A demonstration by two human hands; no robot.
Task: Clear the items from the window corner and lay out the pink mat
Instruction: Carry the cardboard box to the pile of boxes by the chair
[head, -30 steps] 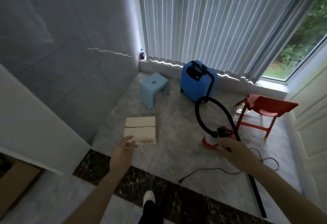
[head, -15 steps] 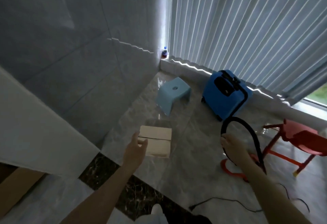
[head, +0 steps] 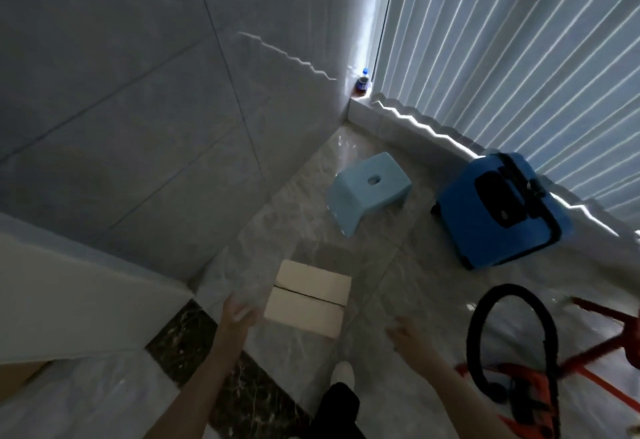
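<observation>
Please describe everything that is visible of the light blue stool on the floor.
The light blue stool looks like smooth moulded plastic, made in one piece. Its flat rectangular seat has a round hole in the middle, and two broad panel legs slope outward from the short ends. It stands upright on the glossy marble-patterned floor, near the corner of wall and window ledge. Nothing touches it: the blue machine stands apart to its right, the cardboard box nearer the person.
</observation>
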